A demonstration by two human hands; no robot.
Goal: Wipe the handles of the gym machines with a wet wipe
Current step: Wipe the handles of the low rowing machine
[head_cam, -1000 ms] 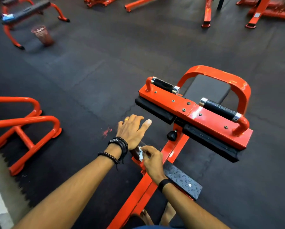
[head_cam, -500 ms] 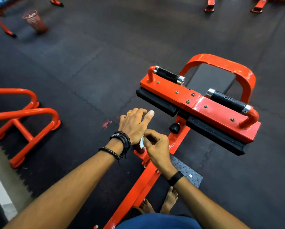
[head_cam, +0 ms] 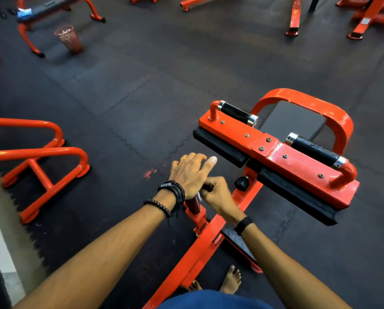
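Observation:
An orange gym machine (head_cam: 293,166) stands in front of me, with two black grip handles (head_cam: 236,112) (head_cam: 313,149) on its top plate. Lower down, a short dark red handle peg (head_cam: 193,205) sticks up from the frame. My left hand (head_cam: 191,172) rests on top of this peg, fingers spread. My right hand (head_cam: 215,195) is closed beside the peg and pinches a white wet wipe (head_cam: 199,195) against it. Only a sliver of the wipe shows between the hands.
A black adjustment knob (head_cam: 242,183) sits just right of my hands, and a black footplate (head_cam: 235,239) lies below them. An orange tube frame (head_cam: 41,152) stands at left. A bin (head_cam: 69,37) and a bench (head_cam: 46,7) are far left. My bare feet (head_cam: 231,279) are on the rubber floor.
My right hand has slid up the peg toward my left hand, and the wipe is now mostly hidden. The left hand has stayed on the peg's top.

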